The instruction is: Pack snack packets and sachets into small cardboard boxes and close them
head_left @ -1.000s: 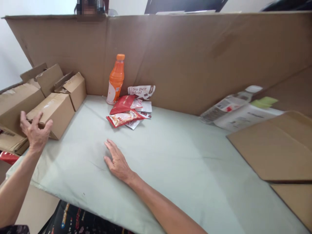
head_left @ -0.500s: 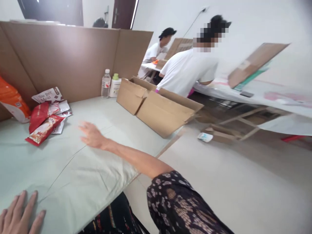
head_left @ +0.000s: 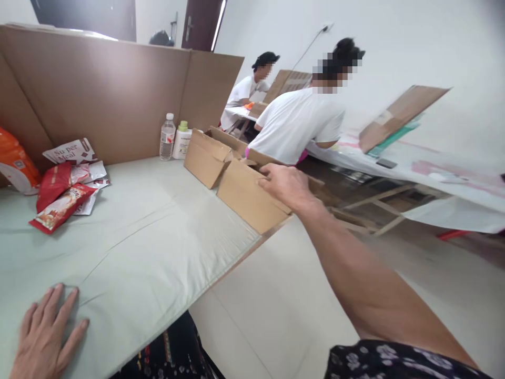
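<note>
My right hand is at the top edge of the nearer open cardboard box, which stands on the table's right edge. Its fingers are bent over the rim, with the thumb side against the near wall; some fingertips are hidden. Flat on the pale green tabletop, my left hand rests with fingers spread and holds nothing. A second, smaller cardboard box stands just behind the first. Food packets lie further left, among them a red and white packet and a white "Super Meal" pouch.
A clear plastic bottle and a white bottle with a green cap stand by the tall cardboard screen. An orange packet leans at the left. Two people in white shirts sit at other tables beyond.
My right hand has moved right, from above the tabletop to the nearer box's rim. My left hand stays flat on the table. The view has shifted slightly.
</note>
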The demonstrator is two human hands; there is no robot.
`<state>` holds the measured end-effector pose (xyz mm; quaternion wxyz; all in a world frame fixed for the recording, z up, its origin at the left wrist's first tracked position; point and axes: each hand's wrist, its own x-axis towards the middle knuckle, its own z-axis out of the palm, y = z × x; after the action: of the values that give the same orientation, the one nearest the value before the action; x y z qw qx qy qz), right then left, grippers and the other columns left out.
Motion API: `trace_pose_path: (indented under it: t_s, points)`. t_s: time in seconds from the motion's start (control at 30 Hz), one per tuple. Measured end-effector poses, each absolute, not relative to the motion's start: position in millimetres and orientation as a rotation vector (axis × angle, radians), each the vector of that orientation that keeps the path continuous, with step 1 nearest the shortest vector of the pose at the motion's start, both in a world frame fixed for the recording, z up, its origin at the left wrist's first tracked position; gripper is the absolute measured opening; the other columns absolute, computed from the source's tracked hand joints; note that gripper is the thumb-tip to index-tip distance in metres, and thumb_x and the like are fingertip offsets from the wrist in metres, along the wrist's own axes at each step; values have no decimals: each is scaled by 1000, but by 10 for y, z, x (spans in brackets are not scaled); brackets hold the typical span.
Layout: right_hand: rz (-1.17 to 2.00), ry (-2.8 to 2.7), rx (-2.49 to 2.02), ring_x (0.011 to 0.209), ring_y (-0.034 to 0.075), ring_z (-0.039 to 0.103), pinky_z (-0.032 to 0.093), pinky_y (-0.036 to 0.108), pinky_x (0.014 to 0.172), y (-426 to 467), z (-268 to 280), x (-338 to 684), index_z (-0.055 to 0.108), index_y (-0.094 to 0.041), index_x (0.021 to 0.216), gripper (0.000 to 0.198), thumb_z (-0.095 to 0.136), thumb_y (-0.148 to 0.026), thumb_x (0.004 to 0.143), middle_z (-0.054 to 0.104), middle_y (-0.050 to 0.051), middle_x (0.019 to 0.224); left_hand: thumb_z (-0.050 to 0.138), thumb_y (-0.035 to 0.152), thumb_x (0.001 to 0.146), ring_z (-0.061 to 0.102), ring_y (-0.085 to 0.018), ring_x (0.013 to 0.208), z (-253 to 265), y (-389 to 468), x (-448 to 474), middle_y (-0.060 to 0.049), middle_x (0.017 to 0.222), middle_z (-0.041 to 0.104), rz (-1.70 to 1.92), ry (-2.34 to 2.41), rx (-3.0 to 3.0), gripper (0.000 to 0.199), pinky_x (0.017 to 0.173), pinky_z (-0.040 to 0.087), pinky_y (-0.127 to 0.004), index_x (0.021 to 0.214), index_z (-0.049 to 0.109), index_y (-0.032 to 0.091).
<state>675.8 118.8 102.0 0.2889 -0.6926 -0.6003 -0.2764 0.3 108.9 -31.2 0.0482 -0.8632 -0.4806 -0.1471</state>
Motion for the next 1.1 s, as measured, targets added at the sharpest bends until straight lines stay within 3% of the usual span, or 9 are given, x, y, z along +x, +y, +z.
trace_pose_path:
  t_s: [0.07,0.17,0.27,0.37,0.53,0.67,0.8,0.93,1.1]
  points:
    - [-707,-1687,-1827,39,17,50,43,35,50,1164,1016,6582,70,-27,77,34,69,-58,89,53,-1,48,44,49,98,48,-41,148,-281,1035,70,-17,156,54,-506,-1441,-2656,55,123,32,-63,144,57,23]
    - [-614,-1845,-1762,43,20,56,38,34,48,1130,1038,6054,77,-27,88,19,73,-45,87,67,2,57,49,50,98,49,-39,147,-252,934,83,-14,159,52,-518,-1460,-2719,55,122,37,-60,147,55,27]
    - [-460,-2029,-1658,56,23,67,43,34,53,1066,1164,5279,78,-28,105,19,71,-36,89,77,2,73,54,52,98,49,-40,146,-160,834,93,-16,163,45,-567,-1525,-2756,64,115,46,-59,157,41,29]
    - [-258,-2277,-1401,75,23,74,50,33,65,1012,1376,4429,76,-26,105,15,66,-27,94,81,3,91,58,53,97,46,-40,149,50,789,141,-19,167,35,-723,-1614,-2804,77,113,51,-57,163,27,30]
    - [-114,-2530,-895,73,18,68,47,33,72,989,1597,3365,70,-21,89,16,60,-20,101,75,3,80,72,61,89,30,-44,158,395,904,54,-19,175,19,-1052,-1752,-2860,108,122,38,-67,168,4,33]
    - [-69,-2554,-647,67,15,61,44,31,68,995,1551,2984,68,-19,85,23,55,-20,105,70,2,74,69,77,83,18,-48,161,371,1049,-166,-15,179,2,-1266,-1841,-3069,122,126,28,-69,167,-11,37]
    - [55,-2514,-603,67,15,64,47,30,66,992,1518,2905,70,-16,91,24,53,-20,107,72,3,76,78,76,75,24,-48,159,260,1113,-243,-20,177,11,-1457,-1839,-3146,133,124,29,-71,168,-7,34]
    - [189,-2340,-570,74,17,71,55,31,72,991,1652,3020,73,-17,98,18,58,-26,105,78,4,85,78,61,83,31,-45,157,347,1073,-267,-21,174,21,-1368,-1684,-3152,123,124,32,-66,169,-3,29]
    - [145,-1773,-920,75,18,74,61,32,73,1464,1588,3290,77,-25,95,14,64,-26,100,79,1,84,75,48,85,39,-44,154,472,987,-358,-15,172,31,-1307,-1654,-3157,111,122,41,-60,170,5,31]
